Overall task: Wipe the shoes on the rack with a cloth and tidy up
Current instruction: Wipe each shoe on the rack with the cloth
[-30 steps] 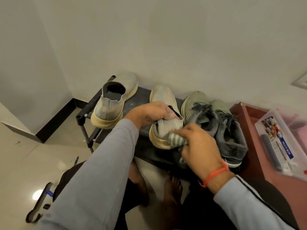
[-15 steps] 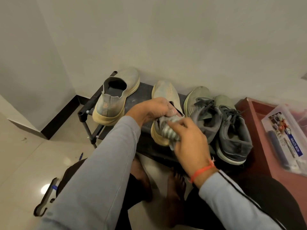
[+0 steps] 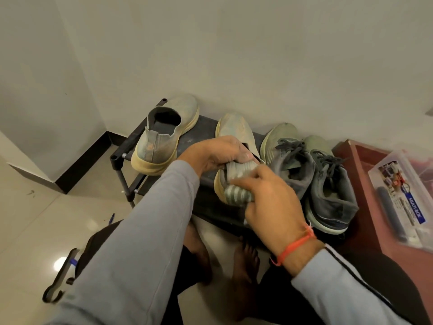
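A person crouches in front of a low dark shoe rack (image 3: 131, 146) that stands against a pale wall. The left hand (image 3: 218, 153) curls round the back opening of a pale slip-on shoe (image 3: 234, 127) in the middle of the rack and holds it tight. The right hand (image 3: 269, 198) pinches a striped grey cloth (image 3: 236, 194) and presses it on the heel of that shoe.

The heel sticks out a little over the front edge of the rack. Another pale slip-on shoe (image 3: 164, 137) sits at the left end, its heel also past the front edge. There is bare shelf between these two shoes. On the right, two grey lace-up shoes (image 3: 328, 184) sit touching each other, just beside the held shoe.

A red-brown cabinet (image 3: 358, 165) stands right next to the rack, with a clear plastic box (image 3: 405, 195) on top. Shiny floor (image 3: 35, 219) lies open to the left.
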